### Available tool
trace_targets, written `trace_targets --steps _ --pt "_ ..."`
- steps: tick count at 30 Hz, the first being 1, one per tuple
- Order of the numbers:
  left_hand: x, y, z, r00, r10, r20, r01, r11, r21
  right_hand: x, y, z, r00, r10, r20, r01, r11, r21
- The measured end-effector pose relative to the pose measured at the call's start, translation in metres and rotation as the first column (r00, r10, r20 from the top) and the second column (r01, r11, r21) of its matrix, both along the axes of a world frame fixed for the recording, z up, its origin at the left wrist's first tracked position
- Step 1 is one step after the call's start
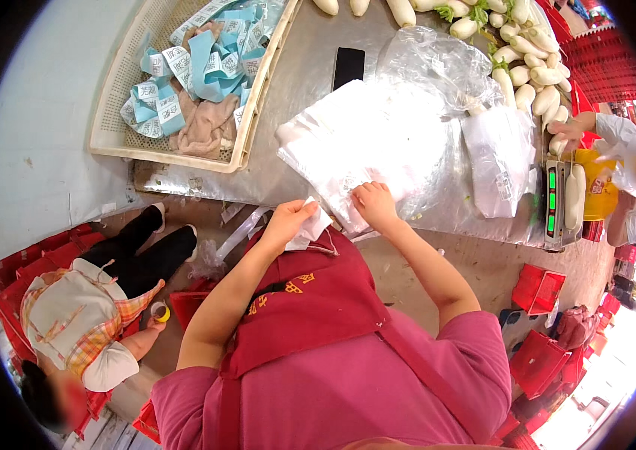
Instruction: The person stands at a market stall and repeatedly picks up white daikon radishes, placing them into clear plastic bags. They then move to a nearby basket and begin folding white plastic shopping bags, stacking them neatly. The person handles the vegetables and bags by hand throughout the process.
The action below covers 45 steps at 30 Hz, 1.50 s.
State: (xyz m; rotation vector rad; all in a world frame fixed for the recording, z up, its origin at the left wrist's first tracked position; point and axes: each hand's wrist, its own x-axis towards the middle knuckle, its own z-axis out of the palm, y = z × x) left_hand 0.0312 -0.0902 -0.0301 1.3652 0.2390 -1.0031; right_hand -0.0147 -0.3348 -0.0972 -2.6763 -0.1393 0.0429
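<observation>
My left hand (pixel 286 225) pinches a folded strip of white labels (pixel 314 223) between thumb and fingers, just off the table's front edge. Fingertips of my right hand (pixel 375 203) rest on the near corner of a stack of clear plastic bags (pixel 363 132). A small printed label (pixel 348 182) lies on the bags by those fingertips. Whether the right fingers grip anything is hidden beneath them. Glare washes out the middle of the stack. To its right lies another bag pile (pixel 499 157) bearing a printed label.
A cream plastic crate (pixel 169 159) holds blue-backed label strips (pixel 211 67) and a brown cloth (pixel 205 126). Beyond the bags are a black phone (pixel 348 68) and white radishes (pixel 543 73). A digital scale (pixel 561 205) stands right, near a co-worker's hand (pixel 571 126). Another person (pixel 82 315) is at left.
</observation>
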Motion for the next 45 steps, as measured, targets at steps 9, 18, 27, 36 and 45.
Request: trace_targets --steps 9,18,27,36,45 --pt "-0.002 -0.017 0.004 0.985 -0.133 0.112 0.135 0.991 -0.007 0.002 0.027 0.103 0.987 -0.099 0.127 0.037 0.906 0.422" --pt "-0.005 -0.011 -0.003 0.987 -0.162 -0.015 0.162 0.987 0.006 0.017 0.003 0.033 0.988 0.143 -0.05 -0.148 0.844 -0.516" --pt "0.002 -0.002 0.004 0.997 -0.078 -0.012 0.078 0.997 0.025 0.0 0.014 0.007 0.998 0.045 0.04 -0.041 0.995 -0.095" --pt "0.0 -0.013 0.002 0.99 -0.105 0.093 0.101 0.994 0.043 0.021 -0.002 0.086 0.87 -0.483 0.101 0.388 0.796 0.464" --pt "-0.003 0.001 -0.003 0.959 -0.264 0.1 0.257 0.963 0.077 0.022 -0.003 0.052 0.976 -0.205 0.069 0.199 0.976 0.086"
